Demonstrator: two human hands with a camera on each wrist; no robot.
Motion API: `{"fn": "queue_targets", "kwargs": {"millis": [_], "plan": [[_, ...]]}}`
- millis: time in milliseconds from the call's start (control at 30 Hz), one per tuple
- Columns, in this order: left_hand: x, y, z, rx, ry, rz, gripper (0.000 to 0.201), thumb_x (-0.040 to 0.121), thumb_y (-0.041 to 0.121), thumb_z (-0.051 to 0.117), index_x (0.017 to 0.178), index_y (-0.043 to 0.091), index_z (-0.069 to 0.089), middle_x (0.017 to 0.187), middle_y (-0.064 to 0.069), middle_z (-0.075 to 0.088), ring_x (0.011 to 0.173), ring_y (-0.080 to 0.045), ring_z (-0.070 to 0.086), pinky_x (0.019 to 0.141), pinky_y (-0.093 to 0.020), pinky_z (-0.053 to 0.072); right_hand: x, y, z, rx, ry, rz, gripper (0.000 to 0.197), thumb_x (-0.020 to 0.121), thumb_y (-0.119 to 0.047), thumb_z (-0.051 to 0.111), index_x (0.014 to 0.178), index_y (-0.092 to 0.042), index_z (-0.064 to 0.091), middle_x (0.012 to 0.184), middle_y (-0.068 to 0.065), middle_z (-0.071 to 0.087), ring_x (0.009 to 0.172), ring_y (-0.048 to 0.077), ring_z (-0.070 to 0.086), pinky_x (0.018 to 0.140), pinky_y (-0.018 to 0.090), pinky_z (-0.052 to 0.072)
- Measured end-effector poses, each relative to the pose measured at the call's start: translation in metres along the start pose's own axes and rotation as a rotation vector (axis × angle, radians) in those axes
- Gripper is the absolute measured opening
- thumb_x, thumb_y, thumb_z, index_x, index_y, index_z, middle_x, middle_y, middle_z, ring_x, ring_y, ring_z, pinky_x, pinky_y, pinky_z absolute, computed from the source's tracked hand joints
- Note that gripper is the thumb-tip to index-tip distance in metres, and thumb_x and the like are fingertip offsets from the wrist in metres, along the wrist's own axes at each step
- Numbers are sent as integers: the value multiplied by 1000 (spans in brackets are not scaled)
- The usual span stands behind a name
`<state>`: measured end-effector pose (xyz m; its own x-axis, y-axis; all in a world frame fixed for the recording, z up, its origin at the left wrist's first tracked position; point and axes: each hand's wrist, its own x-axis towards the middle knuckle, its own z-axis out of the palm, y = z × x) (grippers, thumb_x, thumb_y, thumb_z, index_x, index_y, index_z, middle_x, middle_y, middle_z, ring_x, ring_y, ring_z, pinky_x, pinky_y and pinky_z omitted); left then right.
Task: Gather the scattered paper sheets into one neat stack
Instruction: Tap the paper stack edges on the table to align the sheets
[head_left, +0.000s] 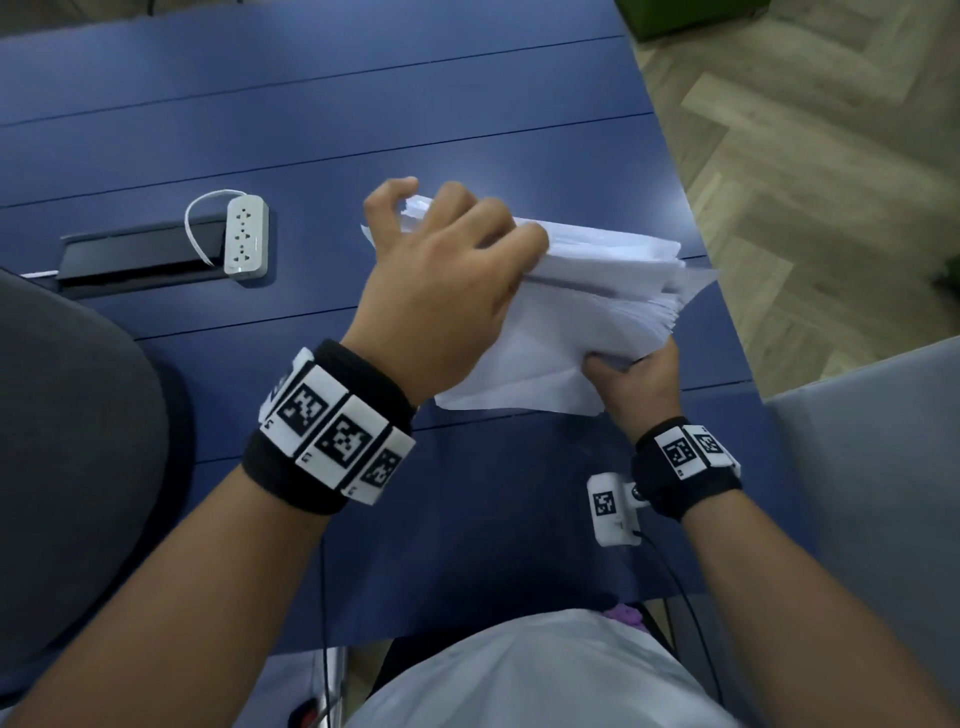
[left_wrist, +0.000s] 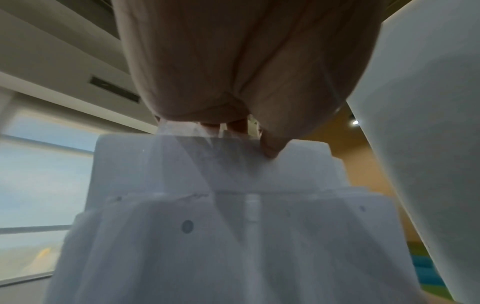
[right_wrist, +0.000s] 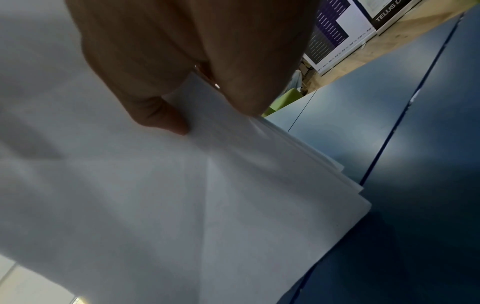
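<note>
A thick bundle of white paper sheets (head_left: 587, 312) is held over the right side of the blue table (head_left: 311, 130), its edges uneven and fanned at the far right. My left hand (head_left: 441, 270) grips the bundle's upper left part, fingers curled over the top edge. My right hand (head_left: 634, 374) pinches its lower right corner. In the left wrist view the sheets (left_wrist: 233, 226) fill the frame under my palm, and a fingertip (left_wrist: 270, 150) presses their edge. In the right wrist view my thumb (right_wrist: 161, 117) pinches the sheets (right_wrist: 207, 195) above the table (right_wrist: 402, 144).
A white power strip (head_left: 247, 234) lies beside a black cable slot (head_left: 140, 257) at the table's left. A dark chair back (head_left: 62, 441) is at my left, a grey chair (head_left: 872, 493) at my right. The table's right edge borders a wooden floor (head_left: 831, 156).
</note>
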<state>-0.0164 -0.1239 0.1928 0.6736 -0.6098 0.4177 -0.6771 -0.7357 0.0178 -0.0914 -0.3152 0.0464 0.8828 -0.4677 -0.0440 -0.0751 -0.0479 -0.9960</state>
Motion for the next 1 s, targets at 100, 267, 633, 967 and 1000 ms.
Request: {"fn": "queue_targets", "kwargs": {"millis": [100,267,633,967,1000], "plan": [[-10,-28,-3,-86,52,-201,42,94,59,52,128,36,60,133,4,54,129,-22,48,108,-56,27,-1,1,0,-15,-3,1,43,77,18,67,116,2,62,101,-9,70,92,-5,69,85,19,54],[-71,-66,60,-1180,69,-657,131,68,64,81,159,23,-4,153,-14,41,139,-24,45,116,-57,33,-5,1,-1,38,-14,37,49,79,23,62,111,-15,62,99,-6,72,93,4,72,82,21,55],[-74,-49,104,-1286,-100,-740,45,68,9,87,107,19,68,104,6,76,102,-12,71,86,-27,56,-6,-13,-4,51,-57,27,53,79,25,62,96,-25,61,94,-8,69,85,-8,68,77,12,52],[-68,-29,82,-1347,111,-747,70,59,29,96,121,22,63,108,17,73,108,-2,67,91,-19,52,5,-39,-7,61,-62,-22,52,79,27,61,93,-24,61,77,-22,73,77,-10,66,73,11,51],[-69,-35,78,-1342,56,-695,77,56,28,97,126,30,63,111,19,72,110,2,65,93,-19,51,6,-42,-11,54,-91,-23,54,78,29,60,93,-23,60,77,-20,72,77,-11,65,74,10,51]]}}
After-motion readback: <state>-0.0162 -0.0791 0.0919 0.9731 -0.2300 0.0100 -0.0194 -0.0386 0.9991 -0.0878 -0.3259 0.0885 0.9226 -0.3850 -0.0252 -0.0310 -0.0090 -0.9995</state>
